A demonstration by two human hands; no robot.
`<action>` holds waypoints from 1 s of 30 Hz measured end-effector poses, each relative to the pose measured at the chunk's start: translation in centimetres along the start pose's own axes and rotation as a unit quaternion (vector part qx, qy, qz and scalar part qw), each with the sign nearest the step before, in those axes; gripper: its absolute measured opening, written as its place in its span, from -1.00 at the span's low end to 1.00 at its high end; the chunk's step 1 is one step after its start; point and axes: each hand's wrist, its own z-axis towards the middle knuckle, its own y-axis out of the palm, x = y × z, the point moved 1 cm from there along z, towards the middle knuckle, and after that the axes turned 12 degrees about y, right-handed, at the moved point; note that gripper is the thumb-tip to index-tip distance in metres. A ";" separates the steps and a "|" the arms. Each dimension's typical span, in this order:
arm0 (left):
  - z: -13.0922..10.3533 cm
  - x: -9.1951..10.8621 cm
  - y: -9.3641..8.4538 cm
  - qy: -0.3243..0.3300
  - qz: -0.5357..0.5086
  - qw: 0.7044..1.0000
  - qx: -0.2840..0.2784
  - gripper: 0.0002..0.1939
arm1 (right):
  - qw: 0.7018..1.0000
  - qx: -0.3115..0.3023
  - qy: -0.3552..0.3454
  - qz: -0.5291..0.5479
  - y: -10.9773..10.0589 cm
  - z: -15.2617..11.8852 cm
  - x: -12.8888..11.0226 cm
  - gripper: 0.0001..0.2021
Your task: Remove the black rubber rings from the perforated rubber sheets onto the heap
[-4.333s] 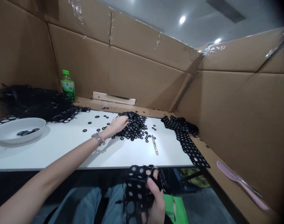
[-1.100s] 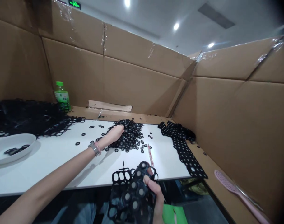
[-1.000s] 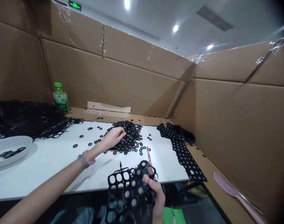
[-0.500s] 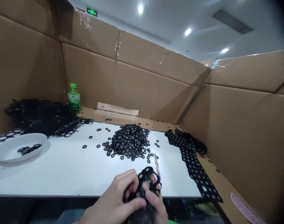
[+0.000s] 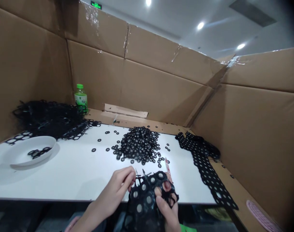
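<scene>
White desk [image 5: 76,180] inside a cardboard wall [image 5: 161,87], ceiling lights above. Change: left hand [image 5: 120,184] was out at the pile of black discs [image 5: 139,146] mid-desk about a second ago, then tucked against the dotted sheet [image 5: 145,200]; now it's just off the sheet's left side, fingers curled in narrow. Can't tell if a disc is pinched in there, or if the tips touch the edge.

Right hand [image 5: 169,211] grips the sheet over the near desk edge, thumb in front, a fingertip showing through a loop. Sheet's far-left edge has open loops; pale-centred discs sit across the rest in view.

Reads as: action is back at the sheet, likely mid-cycle between sheet and pile.

Around it: bowl [image 5: 20,149] at left with dark bits inside, black tangle [image 5: 50,117] far left, dotted strip [image 5: 207,164] at right.
</scene>
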 end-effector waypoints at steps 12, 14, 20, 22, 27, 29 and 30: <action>-0.4 2.4 0.7 -0.039 -0.015 0.995 -0.089 -0.72 | 0.998 -0.055 -0.036 -0.015 2.0 -0.8 -1.0 -0.37; -0.4 2.2 0.8 -0.043 -0.024 0.994 -0.097 -0.73 | 0.997 -0.074 -0.029 0.002 1.8 -0.7 -1.0 -0.41; -0.4 1.7 1.6 0.019 -0.030 0.992 -0.118 -0.78 | 0.984 -0.102 0.094 0.116 0.6 -0.1 -0.5 -0.50; -0.5 1.6 2.3 0.033 -0.023 0.995 -0.096 -0.74 | 0.975 -0.106 0.131 0.147 0.5 0.0 -0.2 -0.50; -0.6 -0.3 1.8 -0.022 -0.075 0.997 -0.027 -0.60 | 0.955 -0.140 0.184 0.185 -0.2 0.4 -0.2 -0.67; 0.0 -1.7 -0.4 -0.041 -0.077 0.995 0.053 -0.59 | 0.959 -0.128 0.175 0.181 -1.2 0.8 -0.6 -0.71; 0.6 -2.5 -1.7 -0.042 -0.055 0.993 0.100 -0.59 | 0.963 -0.125 0.161 0.178 -1.7 1.0 -0.9 -0.72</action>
